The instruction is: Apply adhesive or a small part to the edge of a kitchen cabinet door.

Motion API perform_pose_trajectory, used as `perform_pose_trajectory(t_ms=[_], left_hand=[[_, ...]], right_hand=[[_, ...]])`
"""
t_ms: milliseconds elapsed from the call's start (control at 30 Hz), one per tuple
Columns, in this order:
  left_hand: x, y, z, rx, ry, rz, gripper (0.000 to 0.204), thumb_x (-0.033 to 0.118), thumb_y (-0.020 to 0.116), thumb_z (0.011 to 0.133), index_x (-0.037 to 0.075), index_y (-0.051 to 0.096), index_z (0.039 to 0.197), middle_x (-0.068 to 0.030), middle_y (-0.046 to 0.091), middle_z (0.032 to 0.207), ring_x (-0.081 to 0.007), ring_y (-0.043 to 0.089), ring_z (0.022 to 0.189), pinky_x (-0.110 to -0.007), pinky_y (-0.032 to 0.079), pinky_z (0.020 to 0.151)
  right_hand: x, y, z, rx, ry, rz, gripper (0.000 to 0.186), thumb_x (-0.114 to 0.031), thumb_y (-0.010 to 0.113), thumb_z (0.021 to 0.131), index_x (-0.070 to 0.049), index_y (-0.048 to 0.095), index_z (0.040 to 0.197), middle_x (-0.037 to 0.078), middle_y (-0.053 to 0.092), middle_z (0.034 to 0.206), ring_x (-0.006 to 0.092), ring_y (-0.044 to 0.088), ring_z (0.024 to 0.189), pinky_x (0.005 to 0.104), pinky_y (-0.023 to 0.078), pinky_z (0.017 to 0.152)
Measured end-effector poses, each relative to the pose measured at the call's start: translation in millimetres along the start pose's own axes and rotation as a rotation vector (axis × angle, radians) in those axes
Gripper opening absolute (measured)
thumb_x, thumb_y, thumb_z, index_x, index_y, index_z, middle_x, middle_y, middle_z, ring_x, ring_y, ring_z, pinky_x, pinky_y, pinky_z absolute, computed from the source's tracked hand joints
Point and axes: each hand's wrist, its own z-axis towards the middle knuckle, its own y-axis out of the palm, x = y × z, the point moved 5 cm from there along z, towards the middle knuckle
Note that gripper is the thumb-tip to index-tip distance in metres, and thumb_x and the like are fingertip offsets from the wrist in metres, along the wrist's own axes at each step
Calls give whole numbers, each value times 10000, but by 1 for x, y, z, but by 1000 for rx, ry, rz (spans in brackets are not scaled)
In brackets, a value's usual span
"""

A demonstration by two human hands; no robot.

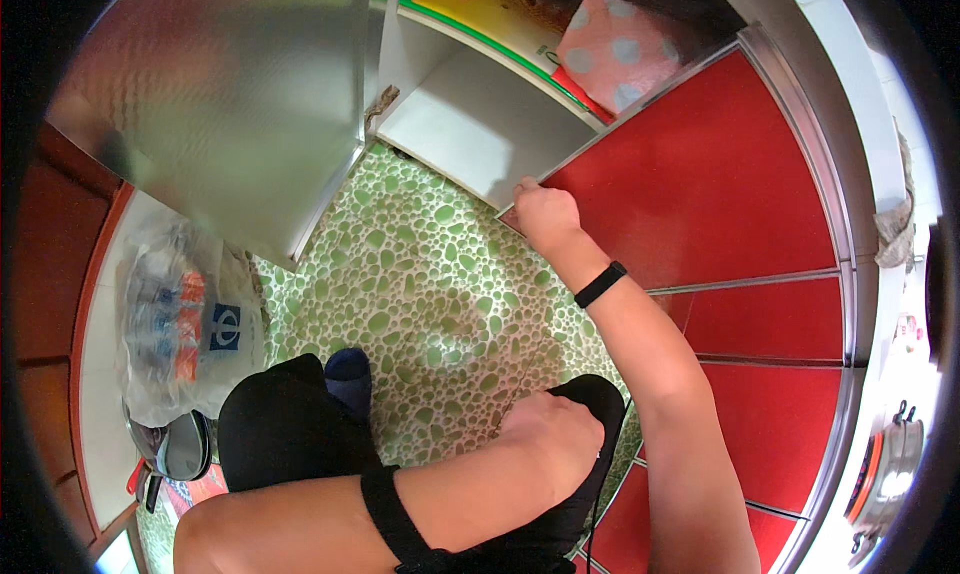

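Observation:
My right hand [545, 212] reaches forward with its fingers curled around the low edge of a red cabinet door [700, 174], near its corner. The door stands partly open and is framed in metal. Behind it shows the white cabinet floor [480, 109], with a yellow-and-green flat package [490, 24] and a pink bundle with pale dots [615, 54] inside. My left hand [555, 439] lies across my right knee, its fingers curled in like a fist and partly hidden. Nothing shows in it.
Another cabinet door [250, 104], silvery on its inner face, swings out at the left. Below it are a clear plastic bag with bottles [185, 314] and a dark pan [185, 444]. Green pebble-patterned floor [430, 274] lies between. Red drawers [770, 319] and a steel pot [890, 474] stand right.

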Motion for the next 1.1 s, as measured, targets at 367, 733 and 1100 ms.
perform_pose_trajectory(t_ms=[367,733,1100], left_hand=[[-12,-14,-8,29,-48,-58,219,71,595,852,38,776,972,-166,751,1027,-319,726,998,-411,582,871],[-7,-17,-18,21,-42,-46,205,72,609,837,31,773,952,-164,749,1022,-322,722,989,-423,583,859],[-59,-93,-91,502,-234,167,226,187,563,888,33,717,831,-210,713,850,-384,702,801,-477,565,738]], right_hand=[[-14,-13,11,-47,44,2,296,-339,739,856,-51,740,924,143,720,1004,308,737,861,399,593,703],[-44,-1,-15,59,22,41,141,-143,636,856,-61,707,947,150,668,1030,290,730,825,391,594,695],[-127,19,-133,68,15,197,250,-64,658,825,38,677,1052,248,481,1293,327,631,987,352,595,720]])
